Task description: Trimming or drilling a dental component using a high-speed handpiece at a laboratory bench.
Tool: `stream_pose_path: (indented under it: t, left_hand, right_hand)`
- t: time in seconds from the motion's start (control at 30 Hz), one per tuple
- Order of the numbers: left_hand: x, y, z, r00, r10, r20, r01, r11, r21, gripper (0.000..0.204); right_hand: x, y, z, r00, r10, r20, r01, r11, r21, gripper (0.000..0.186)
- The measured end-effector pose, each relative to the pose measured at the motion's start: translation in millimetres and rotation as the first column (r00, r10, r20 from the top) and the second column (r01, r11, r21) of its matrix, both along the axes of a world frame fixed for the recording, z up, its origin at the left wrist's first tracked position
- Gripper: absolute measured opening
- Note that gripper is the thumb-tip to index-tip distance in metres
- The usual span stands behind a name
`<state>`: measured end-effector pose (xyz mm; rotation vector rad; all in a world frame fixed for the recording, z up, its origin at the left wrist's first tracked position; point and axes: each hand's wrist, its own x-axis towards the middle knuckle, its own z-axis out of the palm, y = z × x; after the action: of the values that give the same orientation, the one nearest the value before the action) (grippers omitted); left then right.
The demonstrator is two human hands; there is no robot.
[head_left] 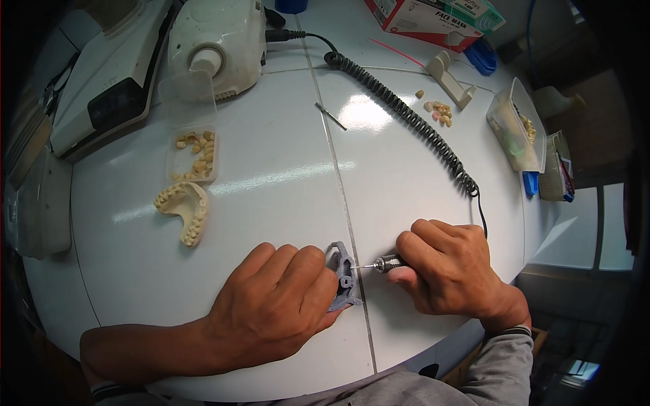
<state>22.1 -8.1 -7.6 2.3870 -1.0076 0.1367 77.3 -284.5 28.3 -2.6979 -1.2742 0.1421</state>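
Observation:
My left hand [271,304] is closed around a grey-blue, irregular part [345,284] with a ring-shaped boss in it, low in the middle of the view. My right hand [443,271] grips a metal rotary handpiece [388,263], whose thin shank points left and meets the part or sits just at it; contact is hard to tell. The handpiece's coiled black cord [399,108] runs up to a white control box [227,40]. Above my left hand lie a cream dental arch model [198,220] and a lidded plastic box [175,162] of tooth-like pieces.
A white machine [135,54] and clear container [40,203] stand left. Upper right are loose tooth-like pieces [441,111], a plastic stand [460,91], a red-and-green box [433,20] and a filled tray [508,142]. A metal rod [332,116] lies on the white table [284,149].

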Motion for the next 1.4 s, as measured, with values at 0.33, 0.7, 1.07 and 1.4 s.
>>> stream_pose_path:
  t: [0.33,0.7,1.07,1.4]
  left_hand:
    - [0.7,0.5,2.2,1.0,-0.012,0.0,0.012,1.0,0.015,0.046]
    - [-0.3,0.7,1.2,1.0,-0.007,-0.019,0.008,1.0,0.011,0.049]
    - [1.1,0.6,2.2,1.0,-0.002,-0.013,0.002,1.0,0.0,0.047]
    - [0.5,0.4,-0.4,1.0,0.012,0.002,-0.012,1.0,-0.004,0.046]
  right_hand:
    - [1.5,-0.2,0.4,1.0,0.002,-0.004,-0.002,1.0,0.016,0.045]
    - [0.7,1.3,0.8,1.0,-0.006,-0.006,0.006,1.0,0.022,0.044]
    - [1.4,1.0,-0.8,1.0,-0.002,0.009,0.001,0.999,0.044,0.044]
    - [0.9,1.7,-1.8,1.0,-0.006,0.011,0.006,0.999,0.038,0.044]
